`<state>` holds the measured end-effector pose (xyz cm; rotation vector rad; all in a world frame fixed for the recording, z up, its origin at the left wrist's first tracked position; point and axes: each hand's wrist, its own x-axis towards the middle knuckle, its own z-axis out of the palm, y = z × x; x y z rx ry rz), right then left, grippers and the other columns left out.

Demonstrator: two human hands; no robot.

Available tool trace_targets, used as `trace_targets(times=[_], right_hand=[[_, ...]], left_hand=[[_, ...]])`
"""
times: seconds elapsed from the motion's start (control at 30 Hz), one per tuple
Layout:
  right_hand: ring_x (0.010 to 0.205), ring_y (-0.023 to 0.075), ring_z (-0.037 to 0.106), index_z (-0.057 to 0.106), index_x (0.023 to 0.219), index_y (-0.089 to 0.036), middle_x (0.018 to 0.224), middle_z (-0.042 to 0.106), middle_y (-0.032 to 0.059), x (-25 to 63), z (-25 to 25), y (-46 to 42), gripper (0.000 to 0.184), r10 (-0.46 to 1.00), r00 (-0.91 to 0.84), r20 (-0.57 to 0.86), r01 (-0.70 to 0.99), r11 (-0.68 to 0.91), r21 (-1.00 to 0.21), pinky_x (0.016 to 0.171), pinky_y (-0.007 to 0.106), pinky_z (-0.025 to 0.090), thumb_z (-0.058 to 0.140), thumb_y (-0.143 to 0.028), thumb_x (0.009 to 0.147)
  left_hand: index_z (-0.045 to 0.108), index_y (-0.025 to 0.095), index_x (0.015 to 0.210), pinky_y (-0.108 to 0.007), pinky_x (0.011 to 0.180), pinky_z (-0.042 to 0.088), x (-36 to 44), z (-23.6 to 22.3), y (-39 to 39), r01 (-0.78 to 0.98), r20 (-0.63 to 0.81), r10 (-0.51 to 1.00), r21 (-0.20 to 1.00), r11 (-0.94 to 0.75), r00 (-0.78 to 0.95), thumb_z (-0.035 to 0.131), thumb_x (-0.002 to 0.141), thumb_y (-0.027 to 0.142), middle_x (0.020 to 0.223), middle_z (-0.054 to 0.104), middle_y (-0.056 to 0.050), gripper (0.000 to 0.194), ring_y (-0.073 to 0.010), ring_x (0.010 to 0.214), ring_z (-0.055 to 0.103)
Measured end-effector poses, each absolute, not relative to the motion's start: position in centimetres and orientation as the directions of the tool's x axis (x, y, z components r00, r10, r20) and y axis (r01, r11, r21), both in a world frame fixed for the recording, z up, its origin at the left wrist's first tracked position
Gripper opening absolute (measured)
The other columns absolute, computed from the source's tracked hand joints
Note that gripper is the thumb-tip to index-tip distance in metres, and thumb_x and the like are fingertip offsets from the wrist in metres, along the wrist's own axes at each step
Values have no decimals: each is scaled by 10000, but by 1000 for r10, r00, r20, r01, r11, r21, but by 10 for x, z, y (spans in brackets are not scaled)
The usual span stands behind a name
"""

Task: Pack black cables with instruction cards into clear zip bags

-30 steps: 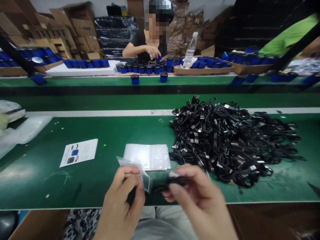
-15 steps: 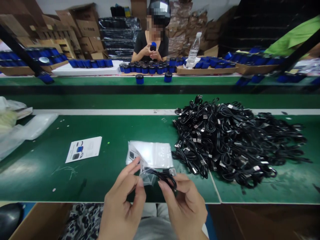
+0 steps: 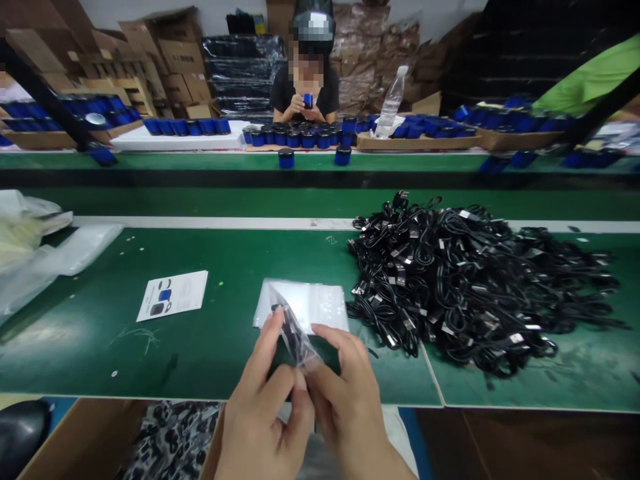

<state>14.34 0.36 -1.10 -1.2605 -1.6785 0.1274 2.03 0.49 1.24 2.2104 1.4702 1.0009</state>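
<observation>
Between my hands is a small clear plastic bag (image 3: 296, 337), tilted, with something dark inside that looks like the black cable. My left hand (image 3: 270, 407) grips the bag, its index finger along the left side and its thumb near the lower edge. At the bag's right edge, my right hand (image 3: 345, 393) pinches the plastic with thumb and fingers, which partly hide the opening. A stack of flat clear bags (image 3: 320, 303) lies on the green table just beyond my fingers.
A large heap of black USB cables (image 3: 450, 280) covers the right. Printed leaflets (image 3: 173, 295) and plastic wrapping (image 3: 85, 247) lie left. Below the edge stands a box of bagged cables (image 3: 170, 440). Across the table, a person (image 3: 306, 93) holds a blue jar-shaped item behind rows of similar ones.
The black cable has gone from my right fingers into the bag. My right hand has moved left against my left hand, and the bag has turned more upright.
</observation>
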Motion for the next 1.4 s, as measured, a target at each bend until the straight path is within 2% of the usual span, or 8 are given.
trace_targets(times=[0.27, 0.37, 0.43, 0.53, 0.6, 0.7, 0.93, 1.4], right_hand=[[606, 137, 557, 629, 729, -179, 710, 633, 24, 158, 9, 14, 254, 874, -158, 460, 515, 471, -717, 542, 231, 423, 454, -81, 885], [625, 125, 569, 638, 741, -181, 731, 616, 12, 169, 21, 14, 284, 868, -389, 309, 407, 463, -787, 551, 213, 430, 430, -77, 904], [674, 121, 593, 647, 789, -196, 768, 624, 3, 174, 25, 12, 265, 884, -402, 237, 331, 382, -863, 600, 212, 455, 440, -92, 915], [811, 147, 615, 599, 1037, -229, 914, 649, 17, 178, 24, 8, 165, 955, -247, 165, 215, 220, -952, 719, 254, 489, 558, -177, 886], [856, 166, 608, 548, 1129, -231, 968, 649, 28, 178, 19, 6, 341, 976, -179, 122, 197, 157, -968, 754, 277, 489, 669, -212, 811], [722, 143, 594, 630, 884, -203, 777, 638, -4, 176, 15, 6, 65, 983, -164, 81, 232, 119, -965, 659, 246, 462, 642, -184, 823], [669, 125, 565, 630, 744, -180, 710, 611, 1, 179, 24, 10, 182, 979, -190, 74, 219, 116, -969, 607, 227, 416, 526, -191, 893], [688, 127, 576, 612, 773, -168, 740, 613, 15, 178, 21, 14, 149, 967, -208, 150, 287, 207, -935, 621, 236, 416, 506, -138, 875]], left_hand=[[564, 221, 874, -754, 1016, 45, 1, 27, 17, 730, 471, 781, 345, -590, 409, 562, 834, 220, 1512, 293, -117, 40, -404, 1400, 152], [535, 234, 1137, -631, 990, 356, -16, 39, 32, 685, 360, 796, 408, -603, 486, 678, 747, 453, 1172, 664, -125, 469, -358, 1142, 579], [618, 273, 1033, -374, 735, 584, -20, 42, 38, 659, 214, 836, 529, -534, 505, 709, 727, 411, 801, 748, 5, 348, -243, 772, 724], [677, 276, 782, -177, 469, 514, -18, 38, 39, 647, 61, 914, 688, -330, 401, 687, 751, 299, 617, 687, 69, 40, -131, 527, 660], [681, 263, 759, -179, 503, 511, -14, 33, 37, 612, 38, 948, 756, -235, 317, 670, 760, 301, 636, 688, 58, 40, -126, 553, 652], [692, 248, 753, -183, 519, 513, -11, 28, 33, 513, -14, 952, 845, -152, 306, 655, 764, 298, 651, 692, 37, 63, -130, 577, 653], [691, 249, 813, -190, 558, 507, -12, 29, 29, 354, -80, 989, 935, 30, 128, 562, 830, 312, 753, 720, 12, 145, -134, 639, 654], [618, 230, 765, -143, 595, 475, -22, 18, 29, 496, 99, 942, 830, -257, 321, 525, 875, 206, 723, 635, 37, 146, -97, 651, 623]])
